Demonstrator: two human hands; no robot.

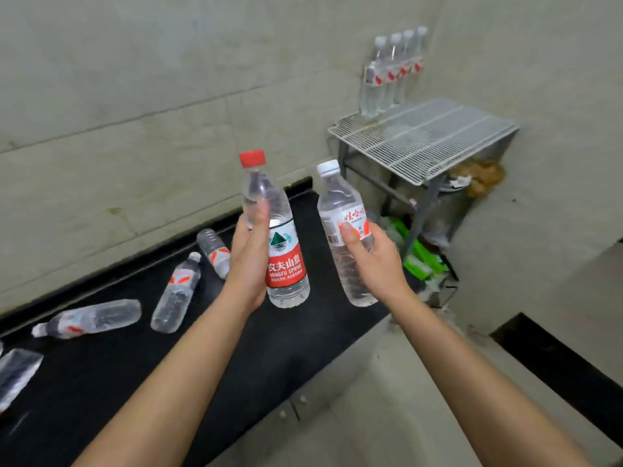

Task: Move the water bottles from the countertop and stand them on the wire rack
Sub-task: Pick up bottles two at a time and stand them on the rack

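Both forearms reached forward over the black desk (101,382), where several loose bottles (175,294) lay on their sides, just left of the wire rack (435,136) with four standing bottles (381,75) in a row at its far left corner. The left hand (247,261) curled round an upright red-cap bottle (283,251), its red label reading "Nongfu Spring". The right hand (377,261) gripped a white-cap bottle (337,203), tilted slightly left, with red Chinese characters on its label.

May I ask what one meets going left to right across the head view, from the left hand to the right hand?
Left hand → red-capped bottle → white-capped bottle → right hand
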